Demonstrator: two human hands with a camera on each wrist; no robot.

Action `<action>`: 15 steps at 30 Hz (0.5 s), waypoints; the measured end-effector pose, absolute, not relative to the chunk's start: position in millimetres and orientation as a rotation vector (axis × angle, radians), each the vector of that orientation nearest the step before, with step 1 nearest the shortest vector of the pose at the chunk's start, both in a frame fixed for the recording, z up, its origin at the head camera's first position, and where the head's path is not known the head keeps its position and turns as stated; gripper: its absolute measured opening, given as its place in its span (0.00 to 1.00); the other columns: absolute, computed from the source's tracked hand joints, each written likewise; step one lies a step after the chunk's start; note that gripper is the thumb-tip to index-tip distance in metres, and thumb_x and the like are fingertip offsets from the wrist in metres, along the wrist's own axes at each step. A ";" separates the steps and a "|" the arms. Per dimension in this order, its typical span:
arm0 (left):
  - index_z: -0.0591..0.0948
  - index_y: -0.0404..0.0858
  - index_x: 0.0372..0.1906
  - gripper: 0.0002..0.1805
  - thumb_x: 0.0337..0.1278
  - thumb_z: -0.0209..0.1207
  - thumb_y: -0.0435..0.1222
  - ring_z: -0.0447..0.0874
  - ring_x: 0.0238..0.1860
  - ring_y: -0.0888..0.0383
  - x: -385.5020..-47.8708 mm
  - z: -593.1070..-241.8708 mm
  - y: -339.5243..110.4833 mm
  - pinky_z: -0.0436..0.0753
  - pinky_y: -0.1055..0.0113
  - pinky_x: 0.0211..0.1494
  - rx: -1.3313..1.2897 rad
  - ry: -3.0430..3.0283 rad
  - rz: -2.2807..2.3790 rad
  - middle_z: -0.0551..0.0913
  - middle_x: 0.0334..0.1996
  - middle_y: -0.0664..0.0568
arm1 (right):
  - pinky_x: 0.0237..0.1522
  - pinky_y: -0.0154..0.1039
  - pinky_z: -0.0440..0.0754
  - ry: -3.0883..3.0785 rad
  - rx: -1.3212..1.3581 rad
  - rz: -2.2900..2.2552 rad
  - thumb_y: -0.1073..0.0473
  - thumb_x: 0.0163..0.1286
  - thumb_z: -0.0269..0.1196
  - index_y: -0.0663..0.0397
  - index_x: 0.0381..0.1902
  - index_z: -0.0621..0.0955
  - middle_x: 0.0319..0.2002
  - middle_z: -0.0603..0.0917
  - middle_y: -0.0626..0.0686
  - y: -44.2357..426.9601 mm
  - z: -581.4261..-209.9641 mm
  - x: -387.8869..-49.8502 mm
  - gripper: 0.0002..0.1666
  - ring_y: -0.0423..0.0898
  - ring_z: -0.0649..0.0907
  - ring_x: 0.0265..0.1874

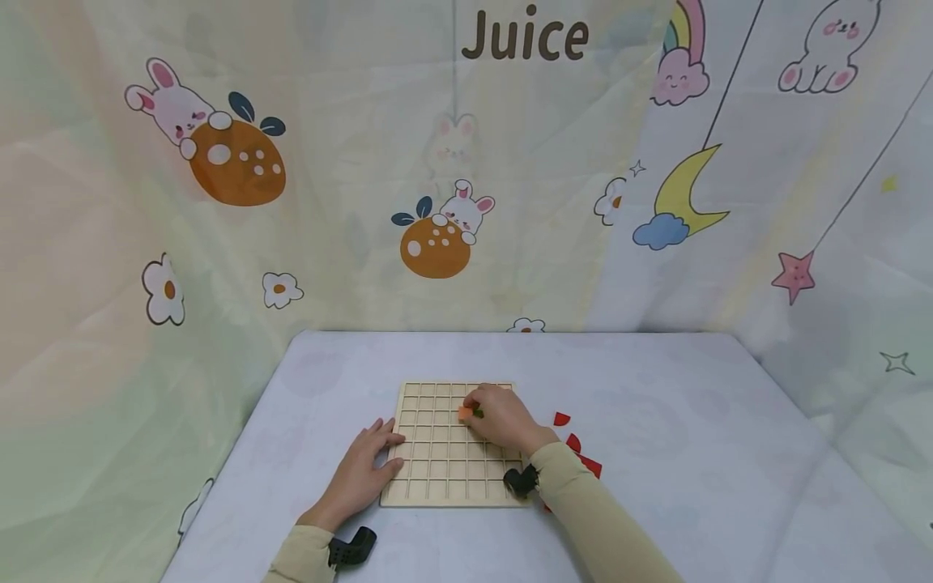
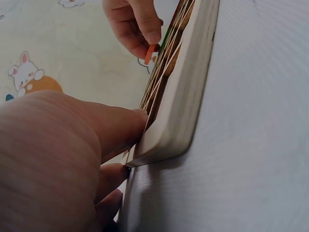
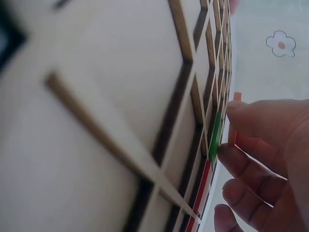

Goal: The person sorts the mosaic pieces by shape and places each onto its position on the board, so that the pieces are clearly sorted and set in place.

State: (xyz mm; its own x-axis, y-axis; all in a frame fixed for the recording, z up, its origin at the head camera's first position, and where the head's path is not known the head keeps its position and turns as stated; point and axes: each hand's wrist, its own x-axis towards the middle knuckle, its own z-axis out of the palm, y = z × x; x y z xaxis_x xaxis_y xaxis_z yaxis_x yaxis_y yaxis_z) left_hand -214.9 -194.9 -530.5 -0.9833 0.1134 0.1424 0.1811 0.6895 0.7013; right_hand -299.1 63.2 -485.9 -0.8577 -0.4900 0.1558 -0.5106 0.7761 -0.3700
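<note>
A pale wooden board with a grid of raised ridges lies on the table. My left hand rests at its left edge, the thumb touching the grid in the left wrist view. Over the upper right part of the board, my right hand pinches a small flat orange piece between thumb and fingers. The right wrist view shows this orange piece held on edge above the grid. A green piece and a red piece sit in the board close to those fingers.
Several loose red pieces lie on the white tablecloth to the right of the board, some partly behind my right forearm. A printed cloth backdrop hangs behind the table. Each wrist carries a black camera.
</note>
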 end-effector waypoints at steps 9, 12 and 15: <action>0.81 0.45 0.52 0.16 0.57 0.66 0.35 0.53 0.75 0.44 -215.7 -530.9 -195.5 0.51 0.45 0.77 -0.240 -2.808 -1.178 0.66 0.72 0.47 | 0.41 0.36 0.81 -2.931 0.851 0.594 0.51 0.64 0.67 0.49 0.43 0.85 0.40 0.83 0.44 56.1 -489.6 -302.3 0.12 0.40 0.79 0.36; 0.81 0.45 0.52 0.17 0.57 0.66 0.36 0.53 0.75 0.46 -215.9 -531.2 -195.2 0.51 0.46 0.77 -0.216 -2.822 -1.184 0.65 0.72 0.48 | 0.40 0.36 0.81 -2.938 0.858 0.598 0.52 0.64 0.67 0.49 0.42 0.85 0.39 0.82 0.44 53.6 -489.8 -301.7 0.11 0.40 0.79 0.34; 0.81 0.45 0.52 0.17 0.57 0.66 0.36 0.53 0.75 0.46 -216.3 -531.3 -194.8 0.51 0.45 0.77 -0.218 -2.821 -1.187 0.66 0.72 0.48 | 0.40 0.36 0.81 -2.944 0.853 0.592 0.52 0.65 0.67 0.50 0.42 0.85 0.39 0.81 0.44 51.5 -490.6 -301.0 0.12 0.40 0.78 0.34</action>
